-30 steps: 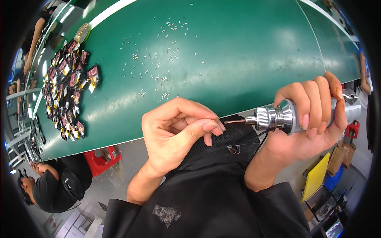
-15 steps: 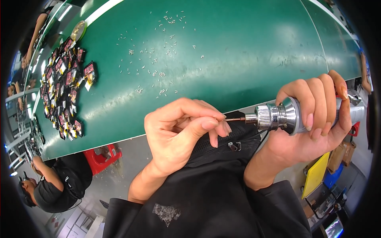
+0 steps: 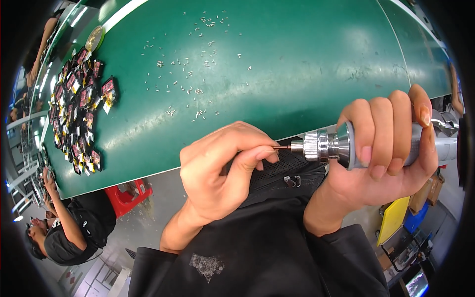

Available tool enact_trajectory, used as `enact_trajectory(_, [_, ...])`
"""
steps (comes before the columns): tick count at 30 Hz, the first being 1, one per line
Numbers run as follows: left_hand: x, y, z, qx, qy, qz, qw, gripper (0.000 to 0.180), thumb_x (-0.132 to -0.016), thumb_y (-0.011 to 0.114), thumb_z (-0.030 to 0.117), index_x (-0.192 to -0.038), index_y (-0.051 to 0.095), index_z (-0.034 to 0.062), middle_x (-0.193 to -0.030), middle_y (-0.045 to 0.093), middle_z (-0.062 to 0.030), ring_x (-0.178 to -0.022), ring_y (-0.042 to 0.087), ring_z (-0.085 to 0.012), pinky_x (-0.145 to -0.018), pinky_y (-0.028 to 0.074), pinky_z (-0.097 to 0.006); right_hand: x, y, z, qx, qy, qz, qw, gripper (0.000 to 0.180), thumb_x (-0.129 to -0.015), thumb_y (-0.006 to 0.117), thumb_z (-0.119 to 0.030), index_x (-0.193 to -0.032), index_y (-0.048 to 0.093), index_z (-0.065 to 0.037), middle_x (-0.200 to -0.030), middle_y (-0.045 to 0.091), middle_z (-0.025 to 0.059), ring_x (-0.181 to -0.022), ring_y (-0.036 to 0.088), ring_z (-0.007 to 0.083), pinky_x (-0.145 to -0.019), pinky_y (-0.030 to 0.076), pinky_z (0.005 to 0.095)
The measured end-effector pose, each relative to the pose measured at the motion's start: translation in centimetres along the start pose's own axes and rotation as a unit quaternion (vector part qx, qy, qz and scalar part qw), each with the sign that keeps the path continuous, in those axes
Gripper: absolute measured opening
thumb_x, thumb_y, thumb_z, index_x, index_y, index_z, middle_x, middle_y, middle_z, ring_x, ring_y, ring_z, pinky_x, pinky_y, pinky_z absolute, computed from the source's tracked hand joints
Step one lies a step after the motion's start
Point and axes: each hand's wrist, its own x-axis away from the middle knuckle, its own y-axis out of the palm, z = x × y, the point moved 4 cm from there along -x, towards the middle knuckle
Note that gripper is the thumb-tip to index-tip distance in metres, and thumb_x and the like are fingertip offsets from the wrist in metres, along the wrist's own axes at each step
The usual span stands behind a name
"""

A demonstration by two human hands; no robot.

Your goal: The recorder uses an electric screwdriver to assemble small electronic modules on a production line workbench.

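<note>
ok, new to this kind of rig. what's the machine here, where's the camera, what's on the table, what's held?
There's no robot: these are a person's bare hands. The view comes from the left of two wide fisheye cameras worn on the head, looking down, so straight edges bend near the rim.

The right hand grips a silver-and-grey power screwdriver. The left hand pinches at the tip of its thin bit; the fingers hide whether a screw is there.

On the green tabletop lie scattered small silver screw-like pieces. At its left are a pile of small black packs and a round dish.
</note>
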Motion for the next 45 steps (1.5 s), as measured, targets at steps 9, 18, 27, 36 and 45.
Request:
enact_trajectory(9, [-1.4, 0.4, 0.1, -0.073, 0.009, -0.040, 0.996, 0.007, -0.076, 0.064, -0.010, -0.079, 0.063, -0.0040, -0.073, 0.064, -0.0129, -0.063, 0.063, -0.0239, -0.057, 0.049, -0.030, -1.3, -1.8, 0.4, -0.023, 0.001, 0.022, 0.999, 0.011, -0.092, 0.046, -0.013, -0.095, 0.046, -0.003, -0.053, 0.038, -0.0017, -0.042, 0.038, 0.0090, -0.050, 0.036, 0.0267])
enact_trajectory(18, [-9.8, -0.4, 4.4, -0.352, 0.154, -0.153, 0.911, 0.029, -0.082, 0.065, 0.006, -0.109, 0.061, -0.0028, -0.090, 0.064, -0.0177, -0.084, 0.062, -0.0357, -0.074, 0.051, -0.042, -0.7, -5.6, -1.3, -0.031, -0.059, 0.142, 0.988, 0.010, -0.092, 0.042, -0.017, -0.091, 0.045, -0.008, -0.051, 0.036, -0.0015, -0.040, 0.034, 0.0099, -0.046, 0.035, 0.0283])
enact_trajectory(27, [-32.6, 1.2, -3.0, -0.481, 0.115, -0.022, 0.869, 0.024, -0.087, 0.060, 0.018, -0.102, 0.056, -0.0003, -0.080, 0.067, -0.0174, -0.078, 0.065, -0.0347, -0.070, 0.051, -0.043, -1.7, -7.8, -1.0, -0.035, -0.033, 0.181, 0.982, 0.009, -0.089, 0.047, -0.016, -0.087, 0.044, -0.008, -0.050, 0.033, 0.0001, -0.040, 0.032, 0.0121, -0.045, 0.035, 0.0292])
enact_trajectory(36, [-41.2, 8.6, -6.7, -0.616, 0.115, -0.043, 0.778, 0.038, -0.085, 0.064, 0.027, -0.105, 0.052, -0.0038, -0.097, 0.059, -0.0247, -0.093, 0.061, -0.0386, -0.075, 0.053, -0.046, -1.8, -8.0, -0.8, -0.021, 0.023, 0.190, 0.981, 0.008, -0.088, 0.045, -0.016, -0.087, 0.043, -0.008, -0.049, 0.034, -0.0003, -0.039, 0.035, 0.0121, -0.047, 0.039, 0.0309])
enact_trajectory(45, [-36.6, 5.7, -6.5, -0.593, 0.304, -0.110, 0.737, 0.024, -0.083, 0.057, 0.009, -0.105, 0.058, -0.0002, -0.095, 0.060, -0.0176, -0.093, 0.057, -0.0336, -0.079, 0.052, -0.042, -1.1, -8.2, -1.1, -0.072, 0.045, 0.155, 0.984, 0.009, -0.088, 0.046, -0.015, -0.091, 0.045, -0.008, -0.052, 0.037, 0.0023, -0.042, 0.037, 0.0145, -0.048, 0.037, 0.0316])
